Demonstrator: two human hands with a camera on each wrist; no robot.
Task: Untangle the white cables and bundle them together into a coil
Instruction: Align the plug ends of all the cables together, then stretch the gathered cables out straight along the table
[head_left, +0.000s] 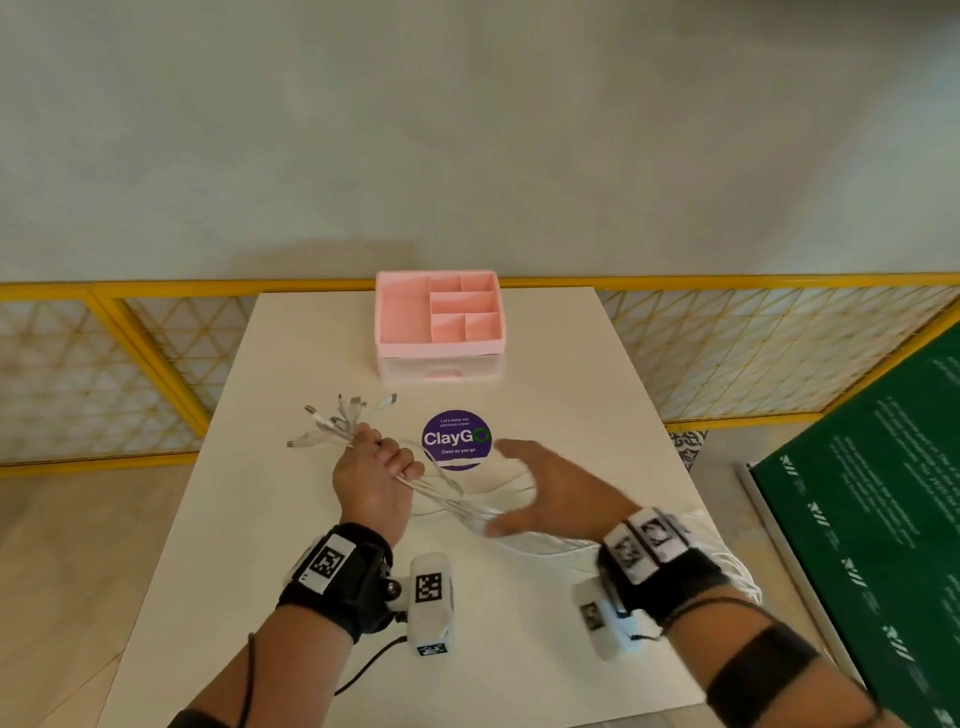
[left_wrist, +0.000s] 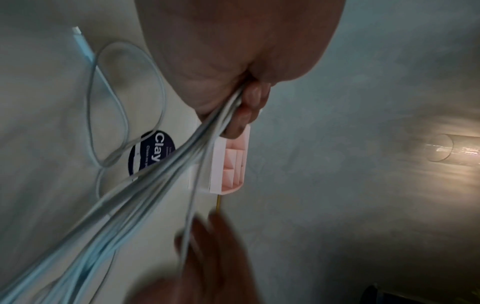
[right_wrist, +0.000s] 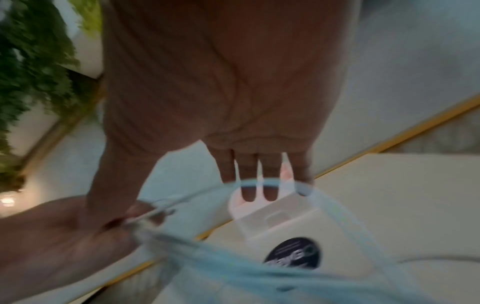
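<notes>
The setting is looking like a shared pantry or break area in an office. A round purple sticker (head_left: 456, 439) on the white table (head_left: 571, 374) is reading "ClayGo" with "Clean as you go" beneath it, the sort of notice posted in communal spaces. A yellow-framed lattice partition (head_left: 727, 353) is running behind the table against a plain grey wall (head_left: 467, 130). A green printed board (head_left: 872, 519) is leaning at the right, and hanging greenery (right_wrist: 31, 72) is showing in the right wrist view.
</notes>
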